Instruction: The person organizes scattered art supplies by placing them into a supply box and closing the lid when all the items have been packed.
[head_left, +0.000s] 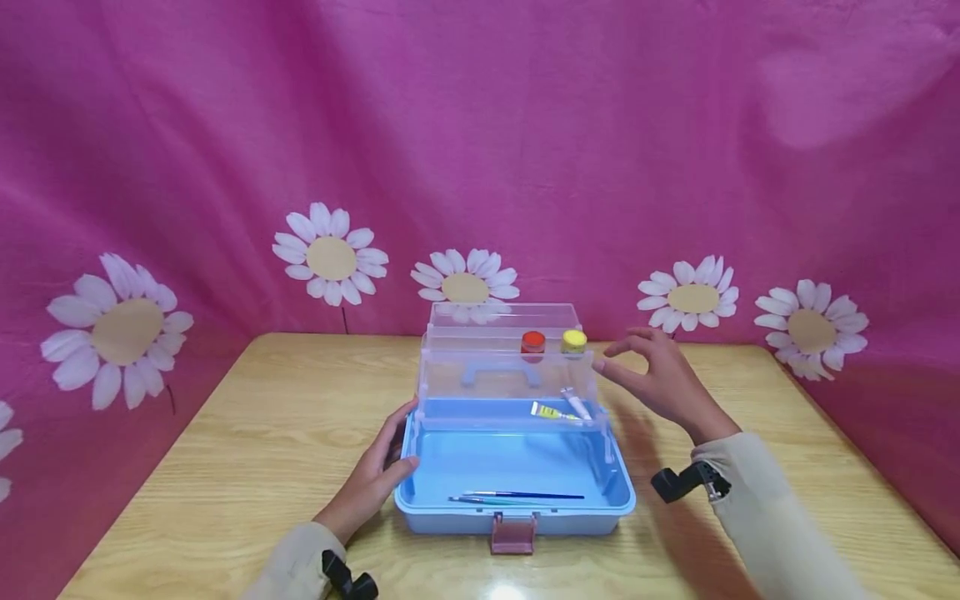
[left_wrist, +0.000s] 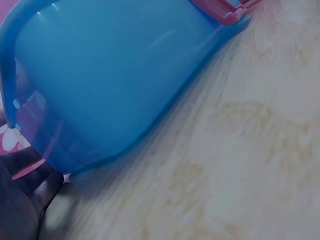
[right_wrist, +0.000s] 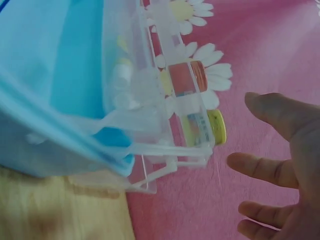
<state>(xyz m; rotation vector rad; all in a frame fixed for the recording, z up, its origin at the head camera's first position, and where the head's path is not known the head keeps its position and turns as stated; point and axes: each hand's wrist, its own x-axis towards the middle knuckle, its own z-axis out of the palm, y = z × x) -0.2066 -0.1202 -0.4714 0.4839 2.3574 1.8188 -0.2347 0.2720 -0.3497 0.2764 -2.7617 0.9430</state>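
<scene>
A blue storage box (head_left: 450,523) with clear raised trays (head_left: 487,381) stands open on the table. My left hand (head_left: 372,475) grips its left side, thumb at the rim and fingers along the outer wall. Beside the right end of the top tray, my right hand (head_left: 663,379) is raised with fingers spread and nothing in them. That tray holds a red-lidded jar (head_left: 533,342) and a yellow-lidded jar (head_left: 574,341), the latter nearest the right fingertips. In the tray below lie a yellow-labelled tube (head_left: 551,412) and a white tube (head_left: 576,404). Thin paintbrushes (head_left: 525,495) lie in the box's base near the front.
A pink latch (head_left: 513,535) hangs down at the box's front. Behind the trays stands the clear lid (head_left: 502,314). The wooden table (head_left: 202,492) reaches back to a pink cloth (head_left: 480,150) printed with daisies.
</scene>
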